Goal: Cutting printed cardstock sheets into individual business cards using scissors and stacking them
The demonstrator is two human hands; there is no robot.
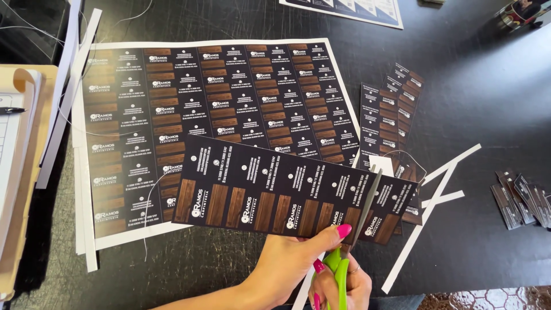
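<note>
Inspection at the black table point(488, 115). The left hand point(287, 255) holds a strip of printed cards point(275, 192) up off the table, thumb point(336, 232) pressed on the strip's lower edge; the other fingers lie behind the strip, so it appears pinched, though their exact set cannot be told. The right hand point(344, 284) grips green-handled scissors point(356, 229), fingers closed through the loops. The blades stand in the strip near its right end, between the last card and the one before it, the cut partly made.

Work done, as judged from the layout: a stack of cut strips point(393, 109) lies to the right of the large printed sheet point(212, 109); a few single cards point(525, 201) lie well apart at the far right edge; white trimmed offcuts point(445, 198) lie across the table on both sides.

Work left: the held strip shows about five cards not yet separated. The large sheet underneath remains whole, with its white border on the lower edge. A second printed sheet point(350, 10) lies at the top edge, uncut as far as can be seen.

At the left, a clipboard with paper point(20, 166) sits beside the sheet.
</note>
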